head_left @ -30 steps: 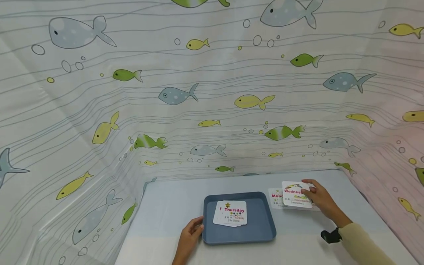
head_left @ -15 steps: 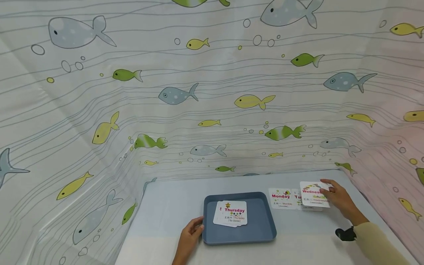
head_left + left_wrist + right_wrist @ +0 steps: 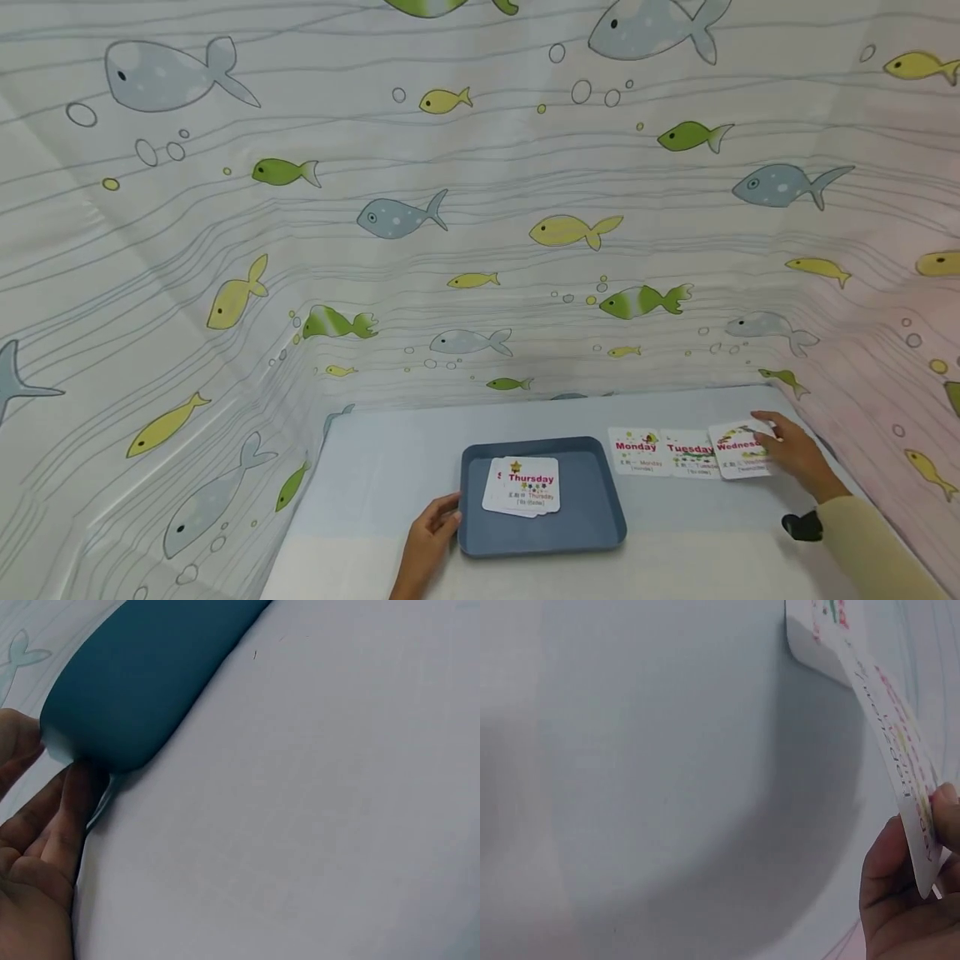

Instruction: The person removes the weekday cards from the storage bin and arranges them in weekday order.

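Between the thumb and fingers of my right hand (image 3: pixel 797 460) is a white flashcard (image 3: pixel 737 454) printed "Wednesday", pinched by its right edge. In the right wrist view this flashcard (image 3: pixel 896 742) is tilted, its right edge lifted off the table. Left of it lie the "Tuesday" flashcard (image 3: pixel 688 457) and the "Monday" flashcard (image 3: pixel 637 454), in a row. My left hand (image 3: pixel 429 533) holds the left edge of a blue tray (image 3: pixel 588 512); in the left wrist view the thumb and fingers are at the tray's corner (image 3: pixel 112 712). A small pile topped by the "Thursday" flashcard (image 3: pixel 532 486) lies in the tray.
A white tabletop (image 3: pixel 360 467) carries the tray and the row of flashcards. Behind and beside it hangs a fish-patterned cloth (image 3: pixel 510 167). A black device (image 3: pixel 802 527) is strapped at my right wrist.
My right hand has moved right with the "Wednesday" flashcard and lowered it beside "Tuesday", which now shows fully. The left hand and tray have stayed in place.
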Demonstrator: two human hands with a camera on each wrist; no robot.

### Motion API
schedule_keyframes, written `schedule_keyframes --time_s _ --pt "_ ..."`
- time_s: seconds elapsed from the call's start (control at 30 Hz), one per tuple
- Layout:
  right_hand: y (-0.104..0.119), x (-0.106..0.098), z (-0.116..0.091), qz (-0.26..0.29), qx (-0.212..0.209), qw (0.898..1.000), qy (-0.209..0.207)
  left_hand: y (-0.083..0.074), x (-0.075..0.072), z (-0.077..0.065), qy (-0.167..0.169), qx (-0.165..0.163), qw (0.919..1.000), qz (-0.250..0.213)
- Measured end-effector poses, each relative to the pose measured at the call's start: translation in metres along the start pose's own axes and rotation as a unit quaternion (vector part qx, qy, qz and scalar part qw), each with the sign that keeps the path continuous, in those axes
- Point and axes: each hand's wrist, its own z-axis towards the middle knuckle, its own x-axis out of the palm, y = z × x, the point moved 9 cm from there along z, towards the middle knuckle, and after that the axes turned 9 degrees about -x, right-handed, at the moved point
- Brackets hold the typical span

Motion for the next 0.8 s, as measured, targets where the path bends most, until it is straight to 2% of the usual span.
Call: schedule_keyframes --time_s 0.13,0.37,0.6,0.8 --pt "-0.006 -0.008 0.001 -0.044 -0.001 0.999 -0.01 0.005 0.0 0.002 0.005 0.009 0.9999 0.001" --pt "-0.008 -0.002 0.009 -0.064 0.026 0.998 0.014 0.007 0.0 0.004 0.006 0.012 0.9999 0.004" --pt "0.01 0.003 0.01 -0.148 -0.045 0.988 -0.026 0.005 0.001 0.005 0.012 0.006 0.9999 -0.002" --pt "0.009 0.009 0.006 -0.154 -0.031 0.987 -0.032 0.005 0.001 0.003 0.016 -0.003 0.9998 -0.011"
